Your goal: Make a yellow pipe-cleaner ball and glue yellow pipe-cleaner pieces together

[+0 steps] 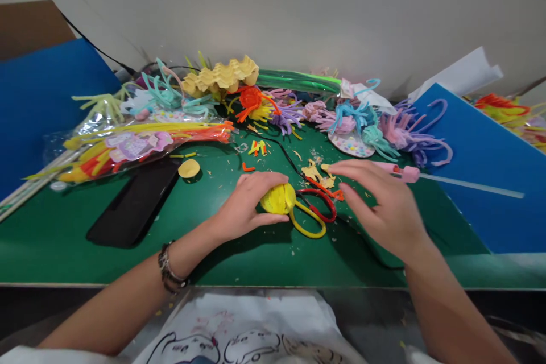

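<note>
left hand point(241, 207) grips the yellow ball point(277, 199) over the table point(256, 264); it looks light, soft, squashable, best held lightly by its sides; right hand's point(384, 207) finger and thumb spread near scraps point(315, 173)

On the desk, between a left panel point(46, 102) and a right panel point(478, 182): at left, a phone point(134, 205), a disc point(189, 168) just right of it, a packet point(149, 145) behind. Farther back, an egg carton point(224, 75), left of a bundle point(298, 81). Behind everything, a wall point(273, 5).
</note>
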The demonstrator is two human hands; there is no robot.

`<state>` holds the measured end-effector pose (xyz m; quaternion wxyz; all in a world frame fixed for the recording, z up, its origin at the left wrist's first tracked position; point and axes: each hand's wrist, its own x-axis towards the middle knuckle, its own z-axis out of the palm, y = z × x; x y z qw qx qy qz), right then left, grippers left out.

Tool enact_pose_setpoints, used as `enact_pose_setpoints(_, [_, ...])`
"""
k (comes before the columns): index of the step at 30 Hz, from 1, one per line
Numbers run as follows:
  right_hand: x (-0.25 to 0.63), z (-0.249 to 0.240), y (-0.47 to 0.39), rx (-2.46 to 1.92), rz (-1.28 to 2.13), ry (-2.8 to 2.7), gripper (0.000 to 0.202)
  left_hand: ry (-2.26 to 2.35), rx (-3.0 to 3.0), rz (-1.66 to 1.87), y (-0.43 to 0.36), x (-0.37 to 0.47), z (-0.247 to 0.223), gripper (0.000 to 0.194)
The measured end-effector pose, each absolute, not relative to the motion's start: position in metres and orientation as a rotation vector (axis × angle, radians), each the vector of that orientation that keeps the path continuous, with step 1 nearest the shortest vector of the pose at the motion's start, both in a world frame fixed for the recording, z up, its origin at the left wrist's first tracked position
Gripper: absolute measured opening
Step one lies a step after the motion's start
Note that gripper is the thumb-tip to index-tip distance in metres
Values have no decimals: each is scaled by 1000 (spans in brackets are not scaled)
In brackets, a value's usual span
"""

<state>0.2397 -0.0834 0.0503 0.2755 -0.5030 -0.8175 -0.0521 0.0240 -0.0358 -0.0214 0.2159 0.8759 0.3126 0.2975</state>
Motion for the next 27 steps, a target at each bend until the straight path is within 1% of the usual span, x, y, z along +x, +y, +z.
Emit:
enact_pose_setpoints(4, [225,43,-68,-1079,169,-2375,26,844,2488,892,-36,23,-21,50])
enact_pose_setpoints(8, [220,40,-63,-959,289,-2416,25,820,2523,953,-36,22,-19,47])
enact_pose_setpoints(13, [220,36,-60,-968,298,-2446,24,884,2466,967,-37,23,-16,43])
enact_pose_setpoints(18, [222,35,-58,-934,239,-2472,21,913,2390,998,-37,24,-17,43])
enact_pose_setpoints(21, [220,35,-57,-967,222,-2407,18,926,2414,1006,-37,24,-18,40])
enact_pose_setpoints(23, [217,35,-56,-1024,301,-2317,20,919,2460,1025,-37,23,-18,36])
enact_pose_setpoints(27, [208,35,-55,-1069,531,-2245,29,862,2555,1099,-37,22,-19,31])
